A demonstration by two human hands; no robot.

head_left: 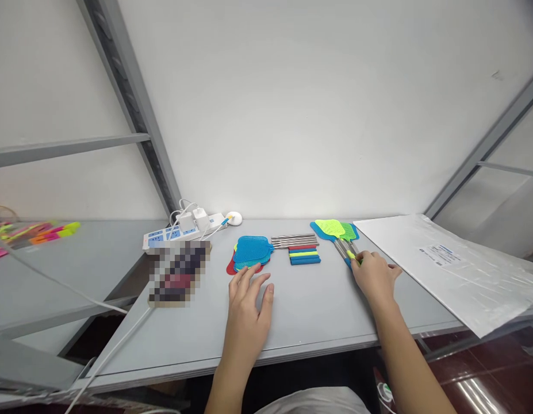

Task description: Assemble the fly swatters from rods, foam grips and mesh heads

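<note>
My left hand [249,313] is open, fingers spread, over the grey table, its fingertips at the lower edge of a pile of blue fly swatter heads [252,250]. A red head [230,266] peeks out beneath them. Metal rods [295,241] run right from this pile, and red, yellow and blue handles [304,255] lie stacked just below the rods. My right hand [375,276] is closed around the handle end of fly swatters [346,248] at the right. Their yellow, green and blue heads point toward the wall; my palm hides part of the handles.
A white power strip [163,237] with plugs stands back left, near a round white object [234,218]. A blurred-out item [180,273] lies in front of it. A large white plastic package [447,259] covers the right side. Metal frame posts [132,103] flank the table.
</note>
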